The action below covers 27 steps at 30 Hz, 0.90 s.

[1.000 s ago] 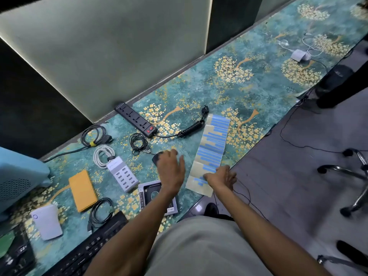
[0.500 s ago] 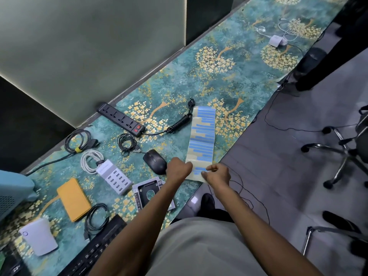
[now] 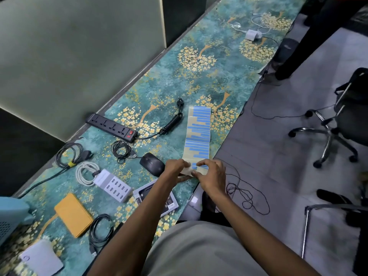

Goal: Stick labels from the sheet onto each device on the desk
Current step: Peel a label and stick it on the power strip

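The label sheet (image 3: 199, 134) is laid lengthwise on the desk (image 3: 209, 76), running from the hands toward 12 o'clock, close to the desk's front edge. It is seen as a long tan backing strip carrying rows of narrow blue labels of uneven length; bare tan patches are noted along its left side. Its near end is lifted and pinched from both sides: the left hand (image 3: 175, 167) is closed on the left corner, the right hand (image 3: 211, 175) is closed on the right part, with a fingertip set at a blue label at the bottom edge.

The black mouse (image 3: 152, 163) is found just beside the left hand at 9 o'clock. The white multi-port charger (image 3: 114, 186) is placed at 8 o'clock of the mouse, the black power strip (image 3: 112, 127) at 10 o'clock. The yellow case (image 3: 73, 215) lies near the charger, at its 7 o'clock.
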Each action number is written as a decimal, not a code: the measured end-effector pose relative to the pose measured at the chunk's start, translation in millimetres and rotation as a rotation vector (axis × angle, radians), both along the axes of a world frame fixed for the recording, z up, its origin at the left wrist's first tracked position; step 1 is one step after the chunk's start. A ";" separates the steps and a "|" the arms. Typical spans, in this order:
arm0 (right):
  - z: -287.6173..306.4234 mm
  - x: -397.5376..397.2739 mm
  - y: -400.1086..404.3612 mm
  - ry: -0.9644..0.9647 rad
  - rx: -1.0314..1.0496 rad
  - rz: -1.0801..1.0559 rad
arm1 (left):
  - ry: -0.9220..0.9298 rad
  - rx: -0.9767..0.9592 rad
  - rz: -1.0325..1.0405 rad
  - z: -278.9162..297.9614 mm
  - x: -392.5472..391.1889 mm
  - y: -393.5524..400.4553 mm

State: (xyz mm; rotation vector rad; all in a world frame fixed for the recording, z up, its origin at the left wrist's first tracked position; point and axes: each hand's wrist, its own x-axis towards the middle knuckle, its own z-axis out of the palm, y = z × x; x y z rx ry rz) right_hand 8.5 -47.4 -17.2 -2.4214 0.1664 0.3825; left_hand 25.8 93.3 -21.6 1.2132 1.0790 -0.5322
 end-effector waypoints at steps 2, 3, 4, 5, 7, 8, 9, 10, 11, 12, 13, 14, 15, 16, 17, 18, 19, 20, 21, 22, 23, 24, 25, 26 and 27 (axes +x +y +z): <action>4.8 -1.7 -1.5 -0.083 -0.127 0.057 | -0.026 0.028 -0.024 -2.3 0.8 -3.0; 7.1 -3.0 -1.2 -0.132 -0.183 0.088 | -0.043 0.044 -0.035 -1.1 -0.1 -4.2; 6.7 -3.6 -0.3 -0.185 -0.226 0.121 | -0.060 0.060 -0.047 0.0 -1.0 -4.6; 7.4 -3.6 0.7 -0.234 -0.260 0.158 | -0.075 0.076 -0.060 1.2 -1.7 -4.3; 8.1 -3.5 3.3 -0.292 -0.299 0.225 | -0.100 0.119 -0.078 3.9 -3.3 -1.5; 8.5 -3.6 3.9 -0.305 -0.308 0.252 | -0.110 0.137 -0.083 2.8 -4.1 -0.2; 9.3 -3.5 3.9 -0.311 -0.309 0.280 | -0.120 0.149 -0.086 1.3 -5.0 0.7; 10.1 -2.9 4.0 -0.318 -0.300 0.308 | -0.124 0.160 -0.089 0.5 -5.4 1.1; 10.7 -2.3 3.8 -0.321 -0.283 0.338 | -0.125 0.170 -0.090 0.3 -5.9 1.4; 11.3 -1.6 3.3 -0.321 -0.260 0.376 | -0.127 0.181 -0.088 0.6 -6.5 1.4; 11.9 -1.5 2.8 -0.318 -0.241 0.416 | -0.128 0.196 -0.089 0.8 -7.0 1.5; 12.6 -1.2 2.3 -0.311 -0.223 0.449 | -0.129 0.214 -0.093 0.4 -7.1 1.5; 14.4 -0.6 2.0 -0.301 -0.204 0.468 | -0.133 0.233 -0.097 0.5 -7.2 1.7; 15.8 0.2 1.4 -0.293 -0.182 0.479 | -0.140 0.250 -0.098 0.2 -7.5 1.5; 17.4 1.2 0.9 -0.291 -0.166 0.486 | -0.152 0.262 -0.099 0.7 -8.0 0.7; 18.7 2.0 0.1 -0.293 -0.157 0.490 | -0.170 0.272 -0.101 0.9 -8.4 -0.3; 20.3 2.5 -0.9 -0.294 -0.156 0.491 | -0.191 0.283 -0.101 1.3 -8.9 -1.6; 21.2 2.9 -1.4 -0.291 -0.158 0.492 | -0.215 0.299 -0.105 0.8 -9.2 -2.2; 21.9 3.4 -2.6 -0.283 -0.159 0.492 | -0.239 0.318 -0.119 0.5 -9.6 -3.2; 21.7 4.0 -4.2 -0.273 -0.155 0.491 | -0.262 0.328 -0.133 -0.1 -9.8 -4.3; 21.8 4.5 -5.5 -0.262 -0.146 0.489 | -0.278 0.326 -0.137 -0.3 -10.5 -4.5; 21.7 5.3 -6.4 -0.254 -0.133 0.485 | -0.283 0.317 -0.135 -1.1 -10.6 -4.2; 22.0 5.9 -7.0 -0.249 -0.122 0.481 | -0.281 0.306 -0.134 -1.5 -11.0 -3.7; 22.3 6.5 -7.5 -0.248 -0.114 0.475 | -0.282 0.293 -0.130 -1.5 -11.5 -3.6; 22.8 7.2 -7.6 -0.248 -0.110 0.467 | -0.288 0.279 -0.121 -1.2 -12.1 -3.4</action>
